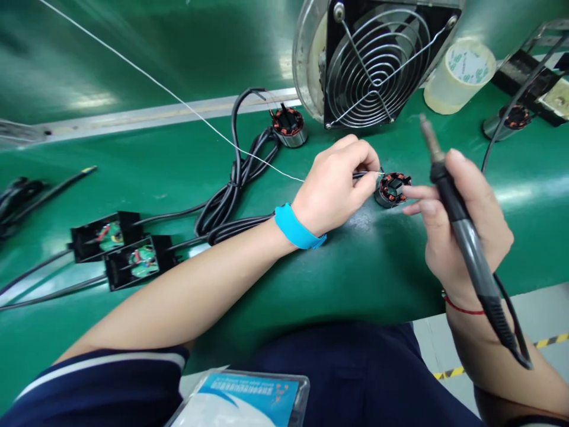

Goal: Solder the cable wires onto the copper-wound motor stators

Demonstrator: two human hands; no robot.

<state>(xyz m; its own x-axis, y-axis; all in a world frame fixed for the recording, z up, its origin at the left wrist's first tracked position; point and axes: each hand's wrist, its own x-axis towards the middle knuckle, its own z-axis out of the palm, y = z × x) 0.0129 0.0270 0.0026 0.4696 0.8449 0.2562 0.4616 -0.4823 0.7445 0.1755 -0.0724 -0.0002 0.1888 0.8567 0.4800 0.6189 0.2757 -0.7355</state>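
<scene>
A small round motor stator with copper-orange windings on a black core (393, 188) is seen resting on the green bench mat (364, 261), just in front of the wire-guarded extraction fan (373, 62). The left hand (335, 187) is closed in a pinch on a thin black lead wire (365, 174) whose bare end is brought against the stator's rim, while a fine strand of solder wire (186, 107) is trailed away past that hand. The right hand (462, 222) is wrapped shut around a black-handled soldering iron (457, 219), its tip raised clear, with two fingers (420, 193) stretched out to steady the stator's side. The stator is judged light and rigid, yet its fine windings look easily damaged; it is best gripped by the metal outer ring. A second, similar stator (288, 126) stands well apart.
</scene>
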